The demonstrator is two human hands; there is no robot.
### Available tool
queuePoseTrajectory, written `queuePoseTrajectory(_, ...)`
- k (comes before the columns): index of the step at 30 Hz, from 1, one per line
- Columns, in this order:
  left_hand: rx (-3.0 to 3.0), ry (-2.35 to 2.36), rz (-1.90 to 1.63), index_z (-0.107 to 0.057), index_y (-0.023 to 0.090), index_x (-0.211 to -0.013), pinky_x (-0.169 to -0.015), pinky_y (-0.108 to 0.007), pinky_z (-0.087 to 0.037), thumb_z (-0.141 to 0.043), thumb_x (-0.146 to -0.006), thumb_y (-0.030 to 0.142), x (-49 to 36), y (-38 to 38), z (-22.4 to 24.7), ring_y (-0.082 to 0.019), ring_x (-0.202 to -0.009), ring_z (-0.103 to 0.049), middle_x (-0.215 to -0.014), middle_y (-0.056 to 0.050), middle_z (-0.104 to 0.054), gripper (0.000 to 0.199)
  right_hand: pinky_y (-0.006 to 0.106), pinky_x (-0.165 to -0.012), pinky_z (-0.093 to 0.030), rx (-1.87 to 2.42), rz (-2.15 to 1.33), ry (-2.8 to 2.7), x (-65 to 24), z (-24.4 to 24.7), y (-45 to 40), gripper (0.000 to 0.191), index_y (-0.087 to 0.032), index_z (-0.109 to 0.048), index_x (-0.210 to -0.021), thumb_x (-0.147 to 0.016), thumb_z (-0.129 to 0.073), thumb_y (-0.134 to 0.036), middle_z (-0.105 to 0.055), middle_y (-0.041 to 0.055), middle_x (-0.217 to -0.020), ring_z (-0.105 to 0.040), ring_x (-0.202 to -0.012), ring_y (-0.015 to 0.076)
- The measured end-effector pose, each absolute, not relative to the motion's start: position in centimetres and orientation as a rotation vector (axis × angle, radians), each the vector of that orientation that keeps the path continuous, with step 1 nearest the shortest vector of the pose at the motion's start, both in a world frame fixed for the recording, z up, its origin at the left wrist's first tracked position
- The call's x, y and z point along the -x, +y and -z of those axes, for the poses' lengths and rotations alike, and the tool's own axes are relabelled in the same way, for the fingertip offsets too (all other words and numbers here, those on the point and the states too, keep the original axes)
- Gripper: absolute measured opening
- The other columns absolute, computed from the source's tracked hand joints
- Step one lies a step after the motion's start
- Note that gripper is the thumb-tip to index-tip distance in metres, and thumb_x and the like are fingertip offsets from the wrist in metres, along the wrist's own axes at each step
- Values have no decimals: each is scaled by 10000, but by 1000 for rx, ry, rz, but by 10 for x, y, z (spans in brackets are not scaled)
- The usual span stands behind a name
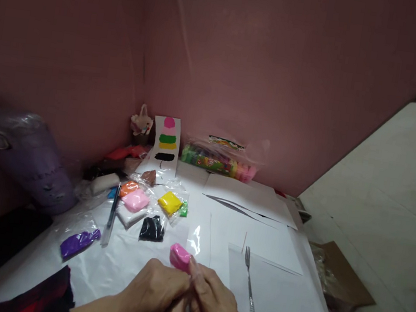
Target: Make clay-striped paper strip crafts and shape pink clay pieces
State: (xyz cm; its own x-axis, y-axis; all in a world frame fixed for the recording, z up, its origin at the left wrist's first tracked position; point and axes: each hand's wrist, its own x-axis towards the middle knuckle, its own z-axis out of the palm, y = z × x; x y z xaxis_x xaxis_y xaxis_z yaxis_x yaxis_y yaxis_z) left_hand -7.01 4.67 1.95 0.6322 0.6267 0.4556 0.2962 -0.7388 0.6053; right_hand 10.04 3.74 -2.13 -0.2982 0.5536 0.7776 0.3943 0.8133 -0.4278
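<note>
A bright pink packet of modelling clay (179,256) points up from between my two hands, low in the middle of the head view. My left hand (156,291) is closed, its fingers curled in at the packet's lower end. From the other side my right hand (213,301) pinches the same end, thumb and fingers together. The packet's lower part is hidden by my fingers. Beyond it lie wrapped clay packets: black (152,228), yellow (169,203), light pink (135,200) and purple (79,244).
A fork (250,296) and a thin stick (244,243) lie by a clear sheet on the right. A pen (111,217) is at the left, near a purple bottle (36,163). Behind stand a colour-striped card (171,166) and a clay bag (218,162) against the wall.
</note>
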Motion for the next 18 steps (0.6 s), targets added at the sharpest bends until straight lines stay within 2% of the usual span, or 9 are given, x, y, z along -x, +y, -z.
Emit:
queuePoseTrajectory(2, -2421, 675, -943, -372, 207, -688, -450, -228, -250, -421, -818, 108, 69, 46, -21, -83, -446, -370, -548, 44, -461, 171, 317, -679, -580, 677, -241, -1923, -101, 20, 38, 484, -155, -431, -1418, -934, -416, -159, -682, 171, -1016, -673, -884, 238)
queuePoseTrajectory(5, -2456, 643, -1124, -454, 198, -729, -475, -237, -278, -434, -851, 105, 72, 48, -20, -99, -484, -423, -581, 25, -516, 155, 286, -603, -562, 693, -414, -1830, -102, 14, 38, 400, -196, -555, -1299, -909, -483, -142, -688, 123, -899, -665, -760, 210)
queuePoseTrajectory(8, -2206, 834, -1348, -553, 190, -920, -603, -232, -388, -465, -885, 111, 77, 54, -22, -123, -658, -523, -744, -14, -580, 123, 256, -578, -541, 805, -592, -1660, -100, 10, 36, 255, -223, -662, -1110, -913, -508, -175, -658, 64, -769, -643, -668, 172)
queuePoseTrajectory(10, -2019, 986, -1381, -565, 203, -1064, -688, -248, -431, -508, -893, 157, 80, 58, -25, -143, -806, -547, -926, -52, -591, 186, 247, -541, -519, 821, -658, -1607, -100, 10, 34, 237, -226, -674, -1094, -928, -505, -219, -636, 48, -735, -614, -603, 152)
queuePoseTrajectory(12, -1808, 1008, -1243, -555, 219, -1156, -728, -266, -457, -539, -897, 238, 79, 61, -26, -159, -883, -554, -1032, -69, -579, 261, 242, -503, -494, 812, -680, -1583, -99, 12, 32, 267, -231, -662, -1148, -941, -493, -237, -621, 47, -740, -590, -570, 142)
queuePoseTrajectory(15, -1421, 851, -1007, -591, 195, -1050, -668, -238, -458, -553, -900, 327, 75, 62, -23, -126, -767, -559, -870, -24, -595, 203, 232, -500, -486, 829, -687, -1579, -98, 13, 31, 312, -244, -638, -1215, -934, -506, -213, -611, 46, -753, -593, -587, 140)
queuePoseTrajectory(18, -1193, 777, -952, -577, 162, -882, -549, -181, -400, -587, -882, 356, 70, 61, -19, -73, -595, -496, -690, 29, -546, 194, 237, -577, -511, 837, -707, -1608, -96, 11, 32, 290, -242, -662, -1166, -910, -537, -192, -623, 44, -770, -607, -636, 144)
